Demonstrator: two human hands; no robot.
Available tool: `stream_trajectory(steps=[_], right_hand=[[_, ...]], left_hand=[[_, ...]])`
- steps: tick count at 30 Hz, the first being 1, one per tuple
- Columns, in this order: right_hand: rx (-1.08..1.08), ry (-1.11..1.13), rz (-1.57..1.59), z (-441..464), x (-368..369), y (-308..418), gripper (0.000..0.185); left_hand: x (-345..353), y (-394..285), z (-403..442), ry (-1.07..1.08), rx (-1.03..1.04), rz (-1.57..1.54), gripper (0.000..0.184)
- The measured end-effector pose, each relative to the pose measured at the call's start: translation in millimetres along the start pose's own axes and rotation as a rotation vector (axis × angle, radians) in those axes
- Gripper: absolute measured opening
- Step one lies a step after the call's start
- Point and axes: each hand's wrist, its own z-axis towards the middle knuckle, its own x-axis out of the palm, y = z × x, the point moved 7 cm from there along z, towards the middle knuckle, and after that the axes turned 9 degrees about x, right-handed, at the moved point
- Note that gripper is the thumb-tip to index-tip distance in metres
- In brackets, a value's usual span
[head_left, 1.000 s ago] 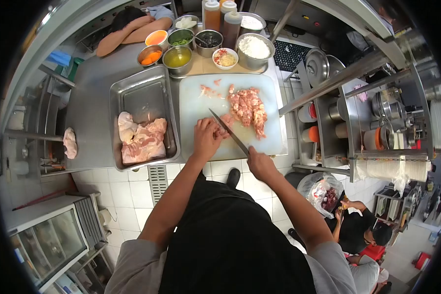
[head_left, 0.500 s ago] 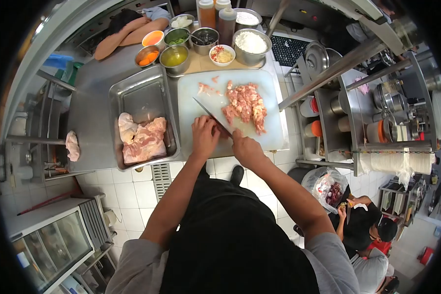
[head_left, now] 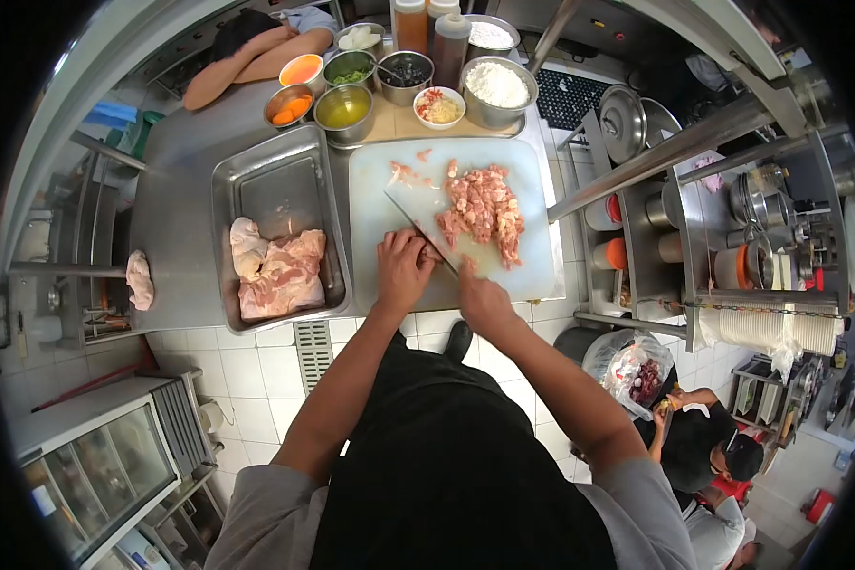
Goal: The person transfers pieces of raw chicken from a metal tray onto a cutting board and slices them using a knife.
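My right hand (head_left: 485,296) is closed round the handle of a knife (head_left: 418,226), at the front edge of a white cutting board (head_left: 375,204). The blade points up and left across the board, beside my left hand (head_left: 405,266). Bent fingers of my left hand press on a small piece of meat (head_left: 429,254), mostly hidden under them. Right of the blade lies a pile of cut meat (head_left: 485,207), with small scraps (head_left: 408,175) near the board's upper left. Larger pieces of raw meat (head_left: 280,275) lie in a metal tray (head_left: 220,204) left of the board.
Behind the board stand bowls, including white powder (head_left: 497,85), yellow liquid (head_left: 343,108) and chopped garnish (head_left: 438,108), plus squeeze bottles (head_left: 450,46). A person's folded arms (head_left: 256,59) rest at the back left. Another person (head_left: 693,442) works at lower right, beside a lined bin (head_left: 627,369).
The knife and my right hand have moved down and left from a second ago, closer to my left hand. The piece under my left hand shows less.
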Motion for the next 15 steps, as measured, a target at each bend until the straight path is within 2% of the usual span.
stream_trajectory(steps=[2, 5, 7, 9, 11, 15], right_hand=[[-0.128, -0.174, 0.08, 39.3, 17.0, 8.4, 0.046], [-0.117, -0.135, 0.075, 36.7, 13.5, 7.7, 0.044], [0.045, 0.026, 0.043, 5.3, 14.1, -17.3, 0.04], [0.11, 0.122, 0.044, -43.1, -1.7, -40.1, 0.031], [0.196, 0.209, -0.006, -77.2, -3.5, -64.0, 0.033], [0.142, 0.129, 0.035, -70.0, 2.0, -63.4, 0.029]], left_hand=[[-1.1, -0.8, -0.2, -0.011, 0.002, -0.016, 0.02], [4.9, 4.5, -0.7, -0.019, 0.001, -0.051, 0.02], [4.2, 7.2, -4.4, -0.02, -0.013, -0.056, 0.019], [1.6, 4.0, -5.9, -0.018, -0.018, -0.073, 0.018], [-2.3, 5.6, -6.1, -0.011, -0.022, -0.076, 0.017], [2.2, 4.4, -5.3, -0.008, 0.027, -0.063, 0.017]])
